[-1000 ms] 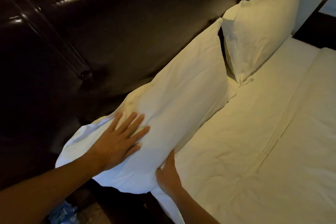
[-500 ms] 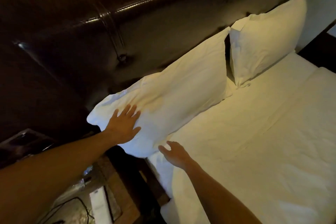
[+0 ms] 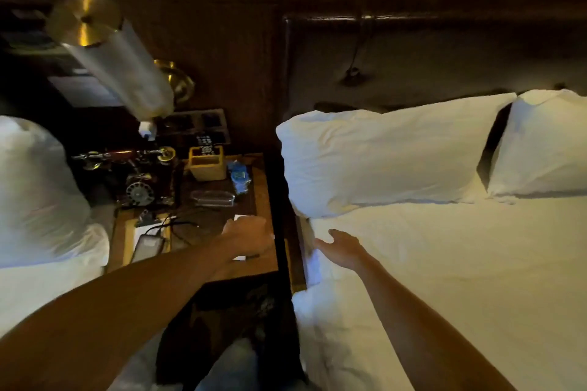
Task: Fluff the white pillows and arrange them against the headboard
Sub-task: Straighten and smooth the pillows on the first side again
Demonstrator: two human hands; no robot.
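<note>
Two white pillows lean side by side against the dark leather headboard (image 3: 413,57). The nearer pillow (image 3: 381,159) lies long across the head of the bed, and the second pillow (image 3: 543,146) stands at the right edge of the view. My left hand (image 3: 251,236) hovers over the bedside table, below and left of the nearer pillow, touching neither pillow; it is blurred. My right hand (image 3: 344,247) floats with fingers apart over the white sheet (image 3: 460,279), just below the nearer pillow's lower left corner, holding nothing.
A wooden bedside table (image 3: 251,270) stands between the two beds, carrying an old-style telephone (image 3: 133,174), a yellow holder (image 3: 206,163), a blue packet (image 3: 239,176), cables and papers. A wall lamp (image 3: 111,54) juts out above it. Another white bed (image 3: 41,216) lies at the left.
Both hands have come off the nearer pillow and drawn back toward me. The view has swung left and pulled away, so the bedside table and second bed now show.
</note>
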